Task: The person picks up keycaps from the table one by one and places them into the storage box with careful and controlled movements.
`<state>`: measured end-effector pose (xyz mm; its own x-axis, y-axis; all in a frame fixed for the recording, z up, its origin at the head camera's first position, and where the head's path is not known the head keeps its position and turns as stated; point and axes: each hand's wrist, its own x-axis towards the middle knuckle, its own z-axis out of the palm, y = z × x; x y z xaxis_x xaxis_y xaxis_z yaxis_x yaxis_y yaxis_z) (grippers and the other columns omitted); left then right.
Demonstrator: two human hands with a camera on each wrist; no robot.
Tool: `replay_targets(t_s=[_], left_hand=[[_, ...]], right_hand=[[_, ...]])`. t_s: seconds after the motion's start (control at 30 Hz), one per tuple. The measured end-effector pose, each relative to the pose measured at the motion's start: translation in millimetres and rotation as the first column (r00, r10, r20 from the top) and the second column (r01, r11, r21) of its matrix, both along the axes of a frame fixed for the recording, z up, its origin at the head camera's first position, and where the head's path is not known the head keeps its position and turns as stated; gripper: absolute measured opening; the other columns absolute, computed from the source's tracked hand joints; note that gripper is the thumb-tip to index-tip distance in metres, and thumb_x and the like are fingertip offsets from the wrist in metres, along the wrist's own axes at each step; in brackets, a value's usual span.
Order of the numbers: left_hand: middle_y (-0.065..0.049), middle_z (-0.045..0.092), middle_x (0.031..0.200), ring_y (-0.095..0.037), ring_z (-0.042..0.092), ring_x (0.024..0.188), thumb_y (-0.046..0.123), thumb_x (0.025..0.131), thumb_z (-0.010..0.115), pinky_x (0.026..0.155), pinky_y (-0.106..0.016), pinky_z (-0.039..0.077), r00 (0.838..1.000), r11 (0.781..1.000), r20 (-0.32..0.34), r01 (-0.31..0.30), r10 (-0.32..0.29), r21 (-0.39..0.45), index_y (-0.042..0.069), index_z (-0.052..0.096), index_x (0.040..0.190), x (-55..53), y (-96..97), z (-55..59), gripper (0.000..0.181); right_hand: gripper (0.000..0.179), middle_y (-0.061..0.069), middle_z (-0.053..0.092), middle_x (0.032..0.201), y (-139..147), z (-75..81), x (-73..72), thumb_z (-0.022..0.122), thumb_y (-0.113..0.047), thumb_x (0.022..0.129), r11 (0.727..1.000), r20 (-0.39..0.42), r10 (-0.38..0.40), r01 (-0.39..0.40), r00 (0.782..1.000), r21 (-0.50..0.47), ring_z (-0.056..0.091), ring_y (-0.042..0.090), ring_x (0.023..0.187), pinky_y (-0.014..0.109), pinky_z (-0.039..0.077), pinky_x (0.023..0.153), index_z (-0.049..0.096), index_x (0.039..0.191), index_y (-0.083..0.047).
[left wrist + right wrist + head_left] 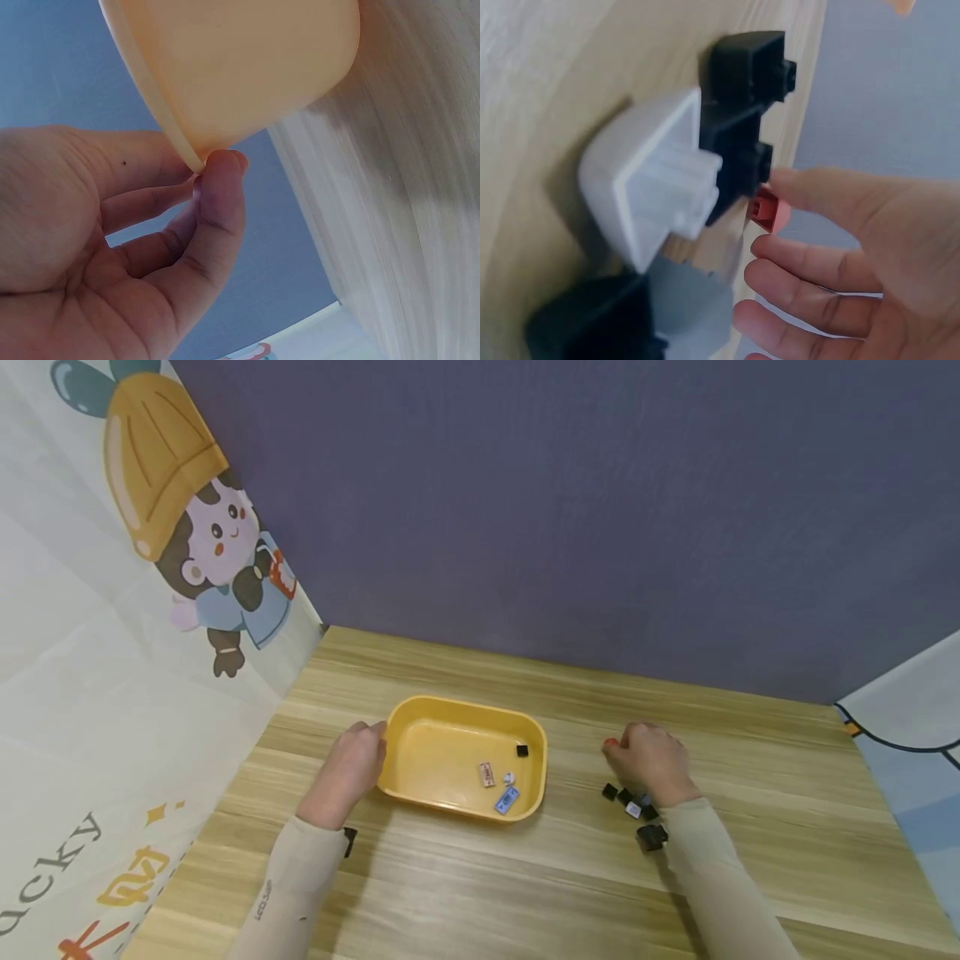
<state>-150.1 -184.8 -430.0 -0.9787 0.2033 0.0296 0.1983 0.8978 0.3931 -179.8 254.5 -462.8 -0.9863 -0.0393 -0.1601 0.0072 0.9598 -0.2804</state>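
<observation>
My left hand pinches the left rim of a yellow plastic tray, thumb and fingertips meeting at the lip in the left wrist view. Inside the tray lie a black keycap, a small white piece, a pinkish printed piece and a blue printed one. To the right of the tray, my right hand holds a red keycap between thumb and index finger, its hollow underside showing. Close to that hand are a white keycap, black keycaps and a grey one.
A bigger black piece sits beside the right wrist, and another black object is partly hidden by the left forearm. The wooden table ends at a dark blue wall. A printed cloth hangs on the left.
</observation>
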Motion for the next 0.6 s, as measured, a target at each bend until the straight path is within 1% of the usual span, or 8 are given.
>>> replay_targets(t_s=[0.13, 0.23, 0.37, 0.47, 0.6], left_hand=[[-0.027, 0.063, 0.098, -0.031, 0.062, 0.082, -0.005, 0.095, 0.06, 0.068, -0.037, 0.058, 1.0, 1.0, -0.006, 0.005, -0.005, -0.002, -0.016, 0.056, 0.129, 0.3, -0.2, 0.0, 0.036], [-0.027, 0.063, 0.097, -0.031, 0.062, 0.081, -0.005, 0.095, 0.06, 0.068, -0.037, 0.058, 1.0, 1.0, -0.014, 0.01, -0.01, 0.0, -0.016, 0.057, 0.128, 0.3, 0.4, -0.1, 0.035], [-0.026, 0.063, 0.097, -0.031, 0.061, 0.082, -0.005, 0.095, 0.06, 0.069, -0.038, 0.058, 1.0, 1.0, -0.013, 0.008, -0.008, 0.003, -0.016, 0.057, 0.127, 0.4, 1.0, 0.3, 0.035], [-0.026, 0.063, 0.098, -0.031, 0.061, 0.082, -0.004, 0.095, 0.06, 0.069, -0.037, 0.058, 1.0, 1.0, -0.003, 0.002, -0.002, -0.002, -0.016, 0.056, 0.129, 0.3, 1.1, 1.1, 0.035], [-0.027, 0.063, 0.098, -0.03, 0.061, 0.082, -0.005, 0.096, 0.059, 0.068, -0.037, 0.058, 1.0, 1.0, 0.011, 0.002, -0.002, -0.008, -0.017, 0.056, 0.129, 0.3, 0.5, 1.1, 0.036]], right_hand=[[0.033, 0.007, 0.057, 0.077, -1, -1.3, -1.4, 0.058, -0.038, 0.098, 1.0, 0.025, -0.004, 0.004, 1.0, 0.005, 0.052, 0.022, 0.06, 0.036, 0.043, 0.049, 0.063, 0.083, -0.01], [0.031, 0.007, 0.057, 0.078, -1, -0.7, -0.1, 0.057, -0.036, 0.099, 1.0, 0.016, 0.003, -0.003, 1.0, -0.002, 0.051, 0.022, 0.059, 0.035, 0.043, 0.05, 0.063, 0.084, -0.01], [0.03, 0.006, 0.057, 0.077, -3, 4.3, 4.4, 0.056, -0.034, 0.099, 1.0, -0.034, 0.014, -0.015, 0.999, -0.02, 0.051, 0.021, 0.059, 0.036, 0.042, 0.051, 0.065, 0.084, -0.01], [0.029, 0.005, 0.056, 0.073, -6, 10.3, 8.5, 0.059, -0.033, 0.099, 0.999, -0.079, 0.025, -0.028, 0.997, -0.032, 0.048, 0.02, 0.057, 0.035, 0.04, 0.05, 0.066, 0.084, -0.01], [0.027, 0.003, 0.056, 0.07, -11, 19.7, 13.2, 0.064, -0.032, 0.098, 0.998, -0.148, 0.052, -0.058, 0.988, -0.036, 0.045, 0.018, 0.052, 0.033, 0.036, 0.046, 0.07, 0.092, -0.007]])
